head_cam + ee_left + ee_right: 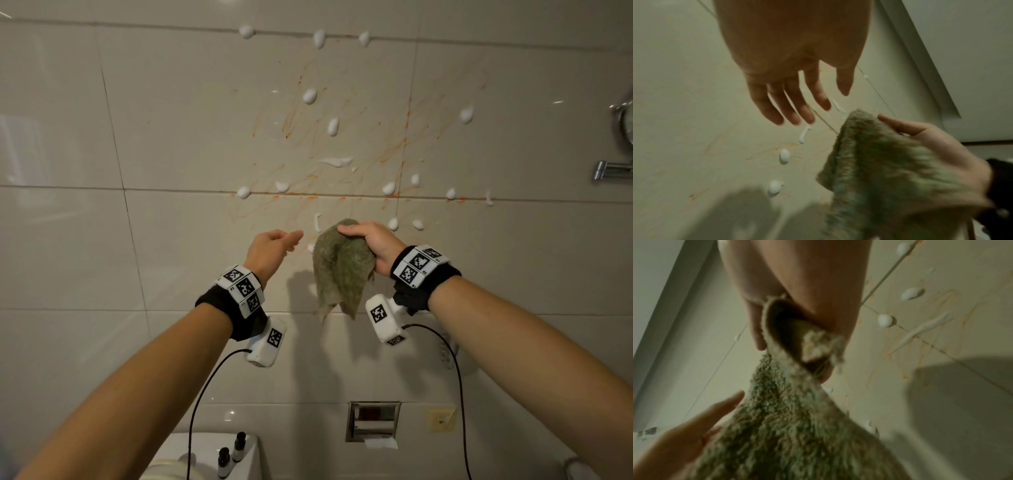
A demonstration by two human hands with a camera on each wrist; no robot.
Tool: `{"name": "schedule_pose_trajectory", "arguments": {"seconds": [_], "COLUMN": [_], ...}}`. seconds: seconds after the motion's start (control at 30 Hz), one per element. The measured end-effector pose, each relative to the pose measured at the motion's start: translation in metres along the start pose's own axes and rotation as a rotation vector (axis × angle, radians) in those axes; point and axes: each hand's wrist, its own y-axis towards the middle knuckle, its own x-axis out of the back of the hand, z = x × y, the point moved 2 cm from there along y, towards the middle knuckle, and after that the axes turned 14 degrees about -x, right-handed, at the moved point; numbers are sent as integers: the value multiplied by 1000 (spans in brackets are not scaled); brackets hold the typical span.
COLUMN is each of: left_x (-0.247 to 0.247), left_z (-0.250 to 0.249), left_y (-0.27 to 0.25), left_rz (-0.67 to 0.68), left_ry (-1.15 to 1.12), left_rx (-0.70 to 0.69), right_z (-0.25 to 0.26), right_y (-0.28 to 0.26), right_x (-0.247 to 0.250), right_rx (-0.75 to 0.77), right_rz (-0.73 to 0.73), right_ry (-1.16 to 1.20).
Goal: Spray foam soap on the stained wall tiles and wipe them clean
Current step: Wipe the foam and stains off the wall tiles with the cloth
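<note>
Both my hands are hovering before foam-dotted tiles (191, 113): right hand (371, 245) is clutching the green cloth (340, 274), left hand (272, 248) is spreading loose, empty fingers.

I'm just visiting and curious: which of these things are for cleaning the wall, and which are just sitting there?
For the job:
green cloth, gripped by the right hand
foam blobs
orange stains
wall tiles
left hand, open beside the cloth

Just there:
small bottles
paper holder
metal fitting
</note>
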Motion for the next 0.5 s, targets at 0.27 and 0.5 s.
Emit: {"name": "schedule_pose_trajectory", "arguments": {"seconds": [0.27, 0.5], "left_x": [-19, -26], "left_z": [-15, -18], "left_y": [-12, -7], "left_rz": [212, 151], "left_ry": [-127, -125], "left_rx": [3, -3], "right_z": [-2, -7], "right_y": [-6, 6], "right_x": [-9, -1], "right_rx": [-7, 128], "right_rz": [80, -88], "right_ry": [62, -6]}}
